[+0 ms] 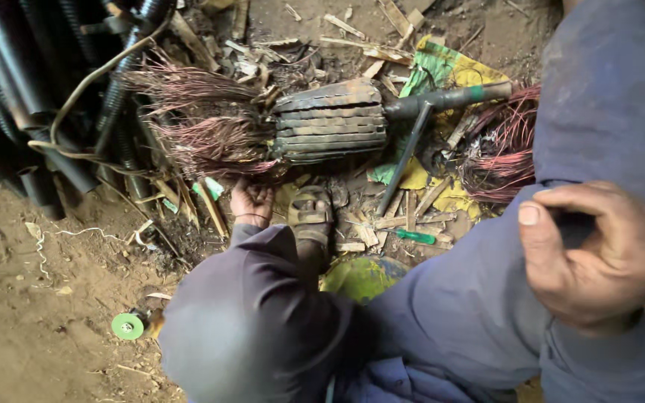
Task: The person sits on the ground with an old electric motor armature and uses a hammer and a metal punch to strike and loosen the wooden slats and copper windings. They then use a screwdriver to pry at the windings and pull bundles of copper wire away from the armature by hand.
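Observation:
A rusty motor core [330,123] lies on the dirt, with a bushy bundle of copper wire [195,123] spilling from its left end and a dark shaft [449,97] sticking out to the right. My left hand [251,203] reaches down just below the wire bundle, fingers bent and apart, with nothing visibly in it. My sandalled foot [311,218] is planted beside that hand, under the core. My right hand [599,254] rests on my blue-clad knee with its fingers curled shut. I see nothing held in it.
Black corrugated pipes [9,89] are stacked at top left. A second copper wire tangle [502,149] lies at right by a yellow-green bag [449,75]. A metal rod [404,157], a green-handled screwdriver [412,236], wood splinters and a green disc [127,326] litter the dirt.

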